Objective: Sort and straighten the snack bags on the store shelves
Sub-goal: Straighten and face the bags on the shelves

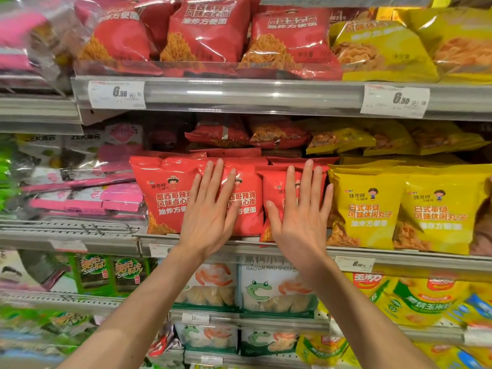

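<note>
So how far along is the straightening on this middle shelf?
Done, it seems: the yellow bags stand upright in a row facing out. In hand: the left hand and right hand press flat on the red bags at the shelf front. Left: the pink packets to the left lie in a loose heap, and loose bags lie flat behind the front row.

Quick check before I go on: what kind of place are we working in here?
Most likely a supermarket snack aisle: tiered shelves with price tags on the rails, and rows of red snack bags and yellow snack bags. Both hands lie flat on the red ones.
</note>
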`<state>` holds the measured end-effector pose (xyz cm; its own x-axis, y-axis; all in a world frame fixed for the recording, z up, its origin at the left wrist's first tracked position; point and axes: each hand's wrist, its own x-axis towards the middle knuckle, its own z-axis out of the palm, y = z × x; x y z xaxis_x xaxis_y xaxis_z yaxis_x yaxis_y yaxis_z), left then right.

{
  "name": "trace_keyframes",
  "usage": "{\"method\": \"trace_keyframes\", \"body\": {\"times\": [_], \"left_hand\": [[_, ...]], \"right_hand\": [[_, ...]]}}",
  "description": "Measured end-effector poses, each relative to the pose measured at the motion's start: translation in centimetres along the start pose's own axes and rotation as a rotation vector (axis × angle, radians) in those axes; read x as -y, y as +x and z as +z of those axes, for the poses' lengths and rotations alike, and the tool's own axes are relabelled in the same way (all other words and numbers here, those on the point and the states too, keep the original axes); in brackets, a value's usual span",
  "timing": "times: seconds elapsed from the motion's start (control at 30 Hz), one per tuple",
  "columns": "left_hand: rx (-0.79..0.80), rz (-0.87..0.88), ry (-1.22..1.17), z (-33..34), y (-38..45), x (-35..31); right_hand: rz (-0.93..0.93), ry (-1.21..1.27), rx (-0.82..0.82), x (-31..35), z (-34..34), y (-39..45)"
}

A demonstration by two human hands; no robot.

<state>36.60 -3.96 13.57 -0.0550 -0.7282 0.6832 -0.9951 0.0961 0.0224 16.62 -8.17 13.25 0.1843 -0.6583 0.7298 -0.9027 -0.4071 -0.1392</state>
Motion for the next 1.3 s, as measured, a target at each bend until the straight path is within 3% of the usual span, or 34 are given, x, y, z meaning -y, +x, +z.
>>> {"method": "trace_keyframes", "body": {"times": [0.43, 0.67, 0.8, 1.03, 1.3], "left_hand": [[-0.030, -0.027, 0.024, -1.3, 0.3, -0.6], [-0.229, -0.049, -0.308, -3.3, -1.7, -1.9], [-0.091, -0.171, -0.535, -4.3, -3.7, -3.3], [0.265, -0.306, -0.682, -3.7, -7.2, -6.0], [0.249, -0.289, -0.692, -6.2, -5.3, -12.1]], "right_hand": [[-0.027, 0.192, 0.147, -0.5, -1.9, -0.2], [0.028, 0.318, 0.057, -0.4, -5.2, -1.4], [0.120, 0.425, 0.097, -0.5, -6.5, -3.1], [0.190, 0.509, 0.380, -3.1, -8.3, -7.1], [0.291, 0.614, 0.388, -8.3, -11.7, -6.3]]}}
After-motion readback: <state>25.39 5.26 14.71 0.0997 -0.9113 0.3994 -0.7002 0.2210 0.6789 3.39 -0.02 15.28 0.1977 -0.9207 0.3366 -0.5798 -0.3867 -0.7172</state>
